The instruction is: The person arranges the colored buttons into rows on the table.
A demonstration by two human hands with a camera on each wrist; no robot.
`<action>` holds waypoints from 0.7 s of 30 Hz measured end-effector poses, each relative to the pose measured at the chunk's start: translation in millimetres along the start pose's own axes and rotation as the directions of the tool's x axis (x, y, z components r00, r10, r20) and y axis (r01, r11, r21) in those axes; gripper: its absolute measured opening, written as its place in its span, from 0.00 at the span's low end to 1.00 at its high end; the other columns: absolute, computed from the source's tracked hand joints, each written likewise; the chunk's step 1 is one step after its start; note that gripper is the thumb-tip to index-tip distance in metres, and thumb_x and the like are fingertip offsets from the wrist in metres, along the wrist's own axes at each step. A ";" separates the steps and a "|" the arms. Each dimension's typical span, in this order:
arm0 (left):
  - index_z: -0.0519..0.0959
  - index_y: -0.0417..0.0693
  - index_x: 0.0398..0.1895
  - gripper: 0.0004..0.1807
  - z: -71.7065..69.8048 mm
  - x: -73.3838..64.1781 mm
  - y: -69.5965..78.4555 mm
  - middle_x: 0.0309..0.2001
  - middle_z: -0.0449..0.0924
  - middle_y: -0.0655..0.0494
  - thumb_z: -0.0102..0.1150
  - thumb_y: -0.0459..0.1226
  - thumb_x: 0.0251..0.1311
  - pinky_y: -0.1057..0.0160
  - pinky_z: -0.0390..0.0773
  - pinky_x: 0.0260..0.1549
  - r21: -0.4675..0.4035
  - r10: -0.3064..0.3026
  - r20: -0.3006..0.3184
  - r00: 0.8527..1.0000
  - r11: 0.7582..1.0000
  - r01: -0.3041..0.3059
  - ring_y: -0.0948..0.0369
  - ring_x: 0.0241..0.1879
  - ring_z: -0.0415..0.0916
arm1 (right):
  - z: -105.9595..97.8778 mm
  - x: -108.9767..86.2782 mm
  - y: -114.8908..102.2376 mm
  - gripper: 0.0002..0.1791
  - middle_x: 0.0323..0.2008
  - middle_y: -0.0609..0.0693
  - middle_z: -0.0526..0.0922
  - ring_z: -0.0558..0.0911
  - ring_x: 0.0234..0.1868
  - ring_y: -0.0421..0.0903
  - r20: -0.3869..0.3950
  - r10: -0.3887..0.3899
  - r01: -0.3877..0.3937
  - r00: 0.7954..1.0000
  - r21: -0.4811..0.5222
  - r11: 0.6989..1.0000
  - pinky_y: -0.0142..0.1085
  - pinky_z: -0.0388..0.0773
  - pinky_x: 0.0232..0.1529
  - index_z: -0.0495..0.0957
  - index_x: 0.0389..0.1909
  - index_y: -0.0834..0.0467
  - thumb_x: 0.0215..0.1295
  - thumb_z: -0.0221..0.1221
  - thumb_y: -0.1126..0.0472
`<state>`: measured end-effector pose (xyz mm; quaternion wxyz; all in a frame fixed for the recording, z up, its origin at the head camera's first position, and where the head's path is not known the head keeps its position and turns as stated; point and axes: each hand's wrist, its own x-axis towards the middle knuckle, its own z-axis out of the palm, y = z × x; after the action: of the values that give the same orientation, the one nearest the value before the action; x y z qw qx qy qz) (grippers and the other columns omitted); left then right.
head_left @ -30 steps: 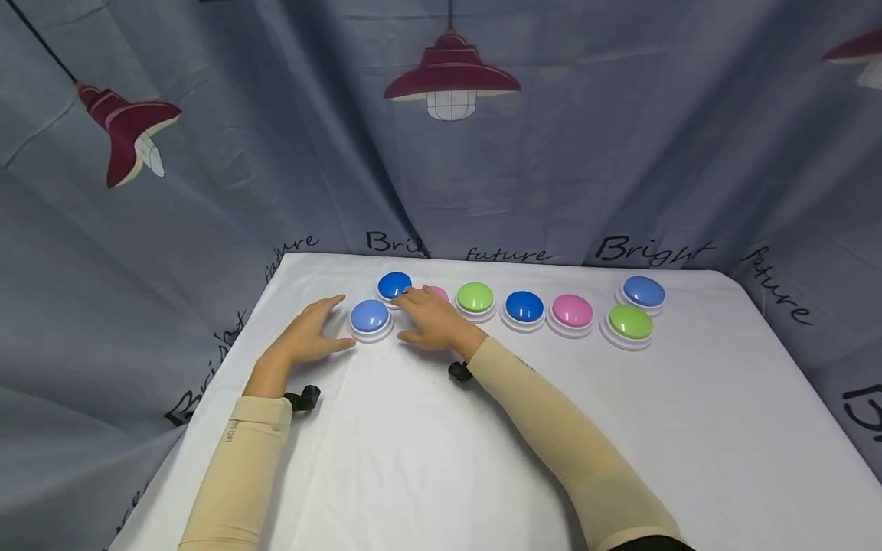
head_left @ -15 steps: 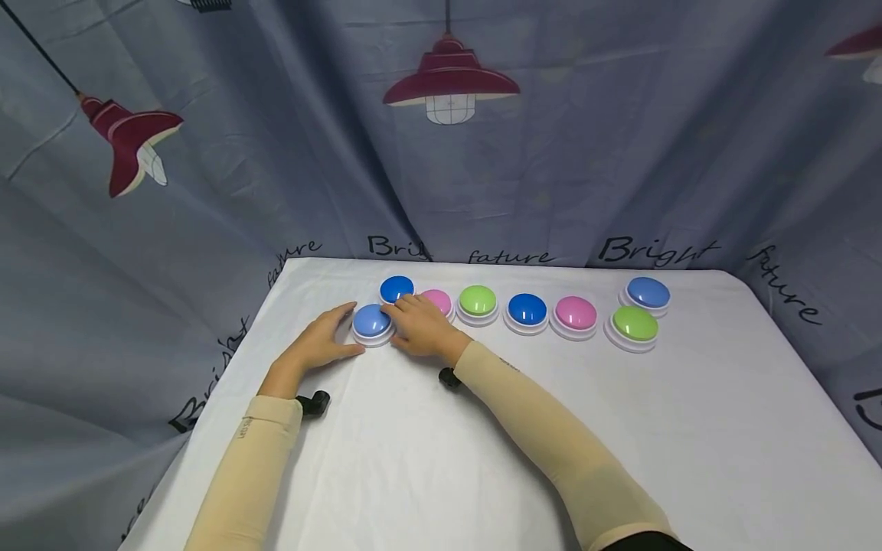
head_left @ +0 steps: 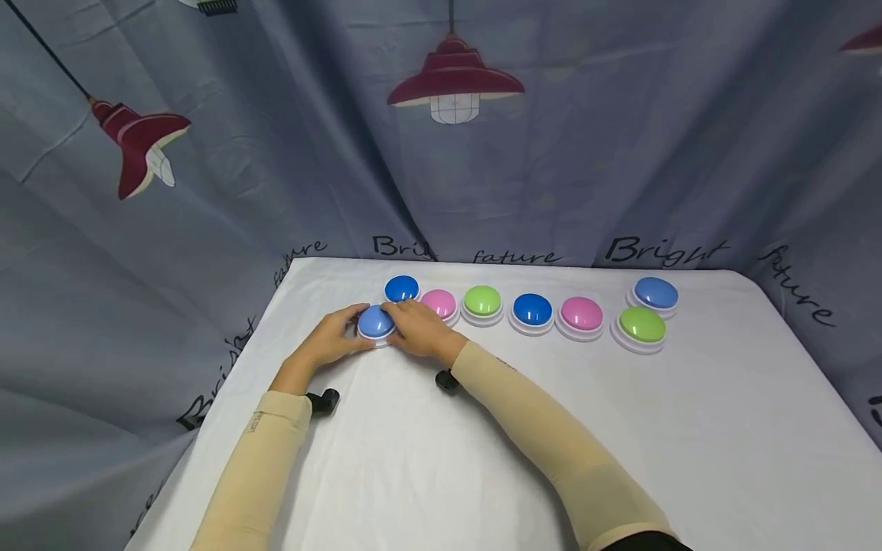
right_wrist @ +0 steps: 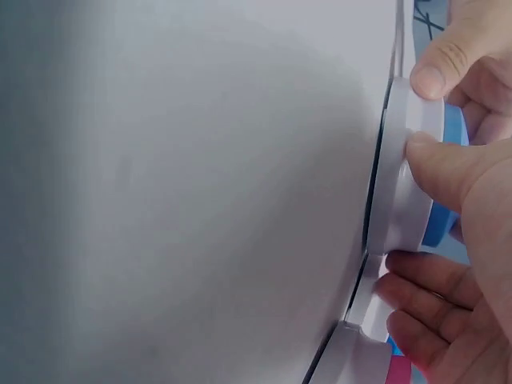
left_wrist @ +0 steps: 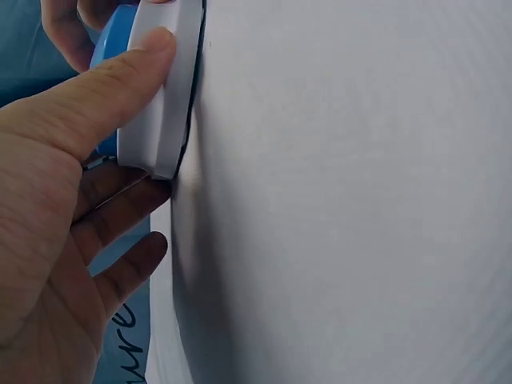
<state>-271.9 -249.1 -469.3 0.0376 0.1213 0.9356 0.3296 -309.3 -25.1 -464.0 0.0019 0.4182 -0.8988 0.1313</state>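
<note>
A blue-grey curtain (head_left: pixel 586 168) hangs behind the white counter (head_left: pixel 689 428). Red lamps (head_left: pixel 455 80) and black words (head_left: pixel 664 252) show on the curtain

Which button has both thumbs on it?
The lighter blue button furthest left, between left hand and right hand; the other lighter blue one sits far right, untouched.

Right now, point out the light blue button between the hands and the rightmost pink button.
Light blue button (head_left: pixel 376 321): head view, on its blue dome.
Rightmost pink button (head_left: pixel 582 313): head view, on its pink dome.
</note>
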 end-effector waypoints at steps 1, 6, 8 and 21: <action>0.64 0.44 0.72 0.47 0.0 -0.2 1.1 0.64 0.72 0.44 0.75 0.49 0.51 0.44 0.61 0.66 -0.003 -0.001 -0.003 1.000 1.000 0.001 0.47 0.66 0.66 | -0.3 -1.0 -0.2 0.35 0.65 0.57 0.72 0.71 0.65 0.52 -0.005 0.000 0.000 1.000 0.012 1.000 0.43 0.65 0.68 0.61 0.72 0.59 0.70 0.60 0.50; 0.68 0.44 0.70 0.45 -0.8 -5.6 3.6 0.61 0.75 0.45 0.77 0.48 0.49 0.44 0.64 0.65 0.005 0.026 -0.002 1.000 1.000 -0.026 0.48 0.63 0.70 | -1.7 -8.1 -2.9 0.34 0.64 0.56 0.73 0.72 0.65 0.51 -0.020 -0.018 0.018 1.000 0.033 0.999 0.43 0.67 0.66 0.63 0.70 0.58 0.68 0.61 0.49; 0.69 0.44 0.69 0.45 -0.6 -9.7 3.8 0.60 0.77 0.46 0.77 0.49 0.48 0.44 0.66 0.63 0.009 0.047 -0.005 0.999 0.999 -0.047 0.49 0.61 0.72 | -3.2 -12.6 -5.1 0.34 0.63 0.56 0.74 0.73 0.64 0.50 -0.024 -0.031 0.032 0.999 0.039 0.999 0.43 0.68 0.65 0.64 0.70 0.58 0.68 0.62 0.49; 0.74 0.47 0.64 0.45 6.1 -50.2 18.0 0.54 0.80 0.55 0.78 0.55 0.42 0.49 0.75 0.55 0.000 0.168 -0.013 0.986 0.986 -0.168 0.58 0.51 0.77 | -7.7 -58.2 -31.3 0.34 0.55 0.53 0.78 0.77 0.56 0.45 -0.033 -0.074 0.076 0.997 0.073 0.994 0.38 0.75 0.57 0.65 0.68 0.59 0.67 0.62 0.48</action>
<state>-218.7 -244.5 -463.3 0.0037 0.1977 0.9221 0.3328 -248.7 1.2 -455.8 0.0048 0.4495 -0.8768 0.1708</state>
